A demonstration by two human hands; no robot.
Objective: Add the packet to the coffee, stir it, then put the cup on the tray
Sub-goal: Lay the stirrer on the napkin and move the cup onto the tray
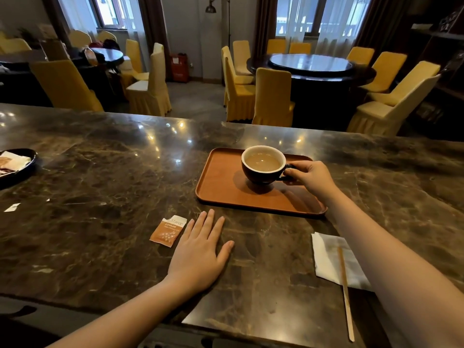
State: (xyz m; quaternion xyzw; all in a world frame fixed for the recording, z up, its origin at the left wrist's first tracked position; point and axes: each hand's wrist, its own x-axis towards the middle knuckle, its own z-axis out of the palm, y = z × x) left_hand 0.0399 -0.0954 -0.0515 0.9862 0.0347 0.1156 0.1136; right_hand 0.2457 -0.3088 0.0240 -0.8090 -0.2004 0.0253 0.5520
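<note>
Cup (263, 165) over tray (221, 187), contact unclear; right hand (310, 177) pinched on its handle; left hand (200, 249) flat, fingers apart, beside torn packet (167, 231); judgement: lower level, settle base, then release.

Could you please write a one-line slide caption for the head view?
Right hand holds the coffee cup on the tray; torn packet beside the flat left hand.
</note>
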